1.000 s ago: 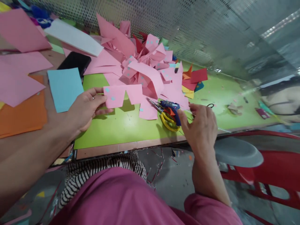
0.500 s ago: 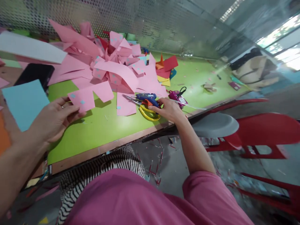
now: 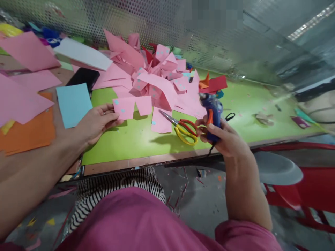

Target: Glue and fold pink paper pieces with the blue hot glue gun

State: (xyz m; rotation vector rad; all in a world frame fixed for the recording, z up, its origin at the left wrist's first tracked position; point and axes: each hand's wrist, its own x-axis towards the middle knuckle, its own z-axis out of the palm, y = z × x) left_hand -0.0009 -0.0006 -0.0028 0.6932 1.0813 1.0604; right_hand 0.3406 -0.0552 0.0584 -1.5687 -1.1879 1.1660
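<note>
Between the thumb and fingers of my left hand [image 3: 101, 122] is the edge of a notched pink paper piece [image 3: 125, 107] with small blue squares on it. My right hand [image 3: 225, 134] grips a dark blue glue gun [image 3: 215, 116] with an orange trigger, raised above the table edge, its nozzle pointing up and away to the left. Scissors [image 3: 180, 127] with one red and one yellow handle lie just left of the glue gun. Their blades rest on a flat pink paper piece [image 3: 163, 123] with a blue square.
A heap of cut pink paper [image 3: 146, 75] covers the back of the green table [image 3: 125, 146]. Light blue paper [image 3: 74, 104], a black phone [image 3: 85, 77] and orange sheets [image 3: 36, 134] lie left. A grey stool seat [image 3: 278, 167] and red chairs [image 3: 314, 188] stand at the right.
My right hand has taken hold of the glue gun and lifted it off the table from beside the scissors. My left hand still holds the pink paper. The view has shifted left.
</note>
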